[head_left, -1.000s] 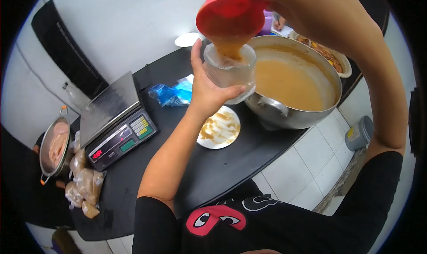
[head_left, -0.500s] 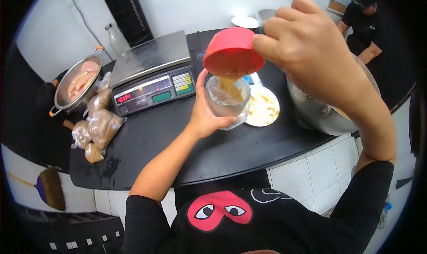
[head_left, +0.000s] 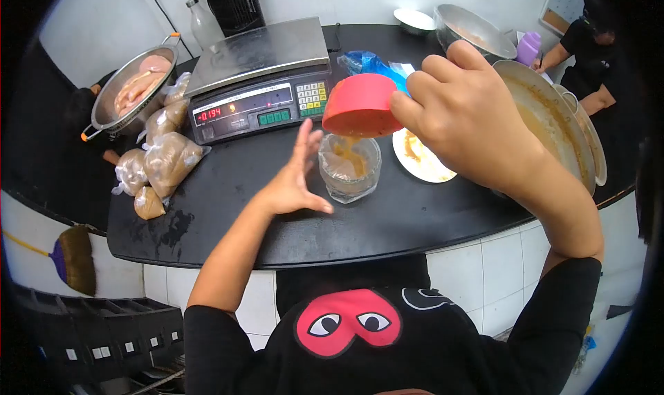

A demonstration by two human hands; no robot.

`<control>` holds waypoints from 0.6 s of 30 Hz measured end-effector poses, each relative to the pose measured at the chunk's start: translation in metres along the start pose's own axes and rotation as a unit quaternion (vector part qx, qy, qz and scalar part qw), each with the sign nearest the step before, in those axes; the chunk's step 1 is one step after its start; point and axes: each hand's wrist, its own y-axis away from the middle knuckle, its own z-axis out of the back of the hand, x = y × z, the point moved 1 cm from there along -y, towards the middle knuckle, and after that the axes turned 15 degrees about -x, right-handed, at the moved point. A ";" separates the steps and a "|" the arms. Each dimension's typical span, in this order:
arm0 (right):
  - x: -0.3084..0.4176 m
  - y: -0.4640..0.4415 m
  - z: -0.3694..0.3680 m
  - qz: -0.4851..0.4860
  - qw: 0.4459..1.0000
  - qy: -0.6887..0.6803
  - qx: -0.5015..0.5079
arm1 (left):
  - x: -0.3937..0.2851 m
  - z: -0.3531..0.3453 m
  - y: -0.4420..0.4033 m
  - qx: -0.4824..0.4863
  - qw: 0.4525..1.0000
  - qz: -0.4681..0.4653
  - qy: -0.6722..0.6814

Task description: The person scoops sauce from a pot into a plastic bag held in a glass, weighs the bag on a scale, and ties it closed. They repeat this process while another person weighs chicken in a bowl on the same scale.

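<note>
My right hand (head_left: 470,115) grips a red plastic cup (head_left: 363,105), tilted over a round container lined with a clear plastic bag (head_left: 351,181). Yellowish-brown sauce (head_left: 353,158) shows inside the lined container, and some seems to run from the cup's lower rim. Just left of the container, my left hand (head_left: 292,181) is open, fingers spread, apart from it. A white plate (head_left: 432,170) smeared with sauce lies to the right. How my right fingers hold the cup is partly hidden.
A digital scale (head_left: 252,111) stands behind my left hand. Tied bags of brown sauce (head_left: 169,163) and a colander (head_left: 131,124) of raw meat are at left. At right are a large pot (head_left: 586,153) and a person (head_left: 570,53). A blue plastic bag (head_left: 370,62) lies behind the cup.
My left hand has let go of the lined container and moved left, fingers spreading. The container now stands on the table. The stream from the red cup has thinned; the whole view has shifted.
</note>
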 end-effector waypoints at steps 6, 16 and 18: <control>0.011 0.010 -0.009 -0.029 1.000 -0.001 -0.010 | -0.026 0.044 -0.025 -0.192 0.978 -0.078 0.033; 0.021 0.016 -0.005 -0.060 0.998 0.016 0.019 | 0.021 0.052 -0.023 -0.389 0.909 -0.143 -0.042; 0.025 0.017 -0.010 -0.064 0.998 0.022 0.010 | 0.021 0.057 -0.023 -0.400 0.906 -0.135 -0.038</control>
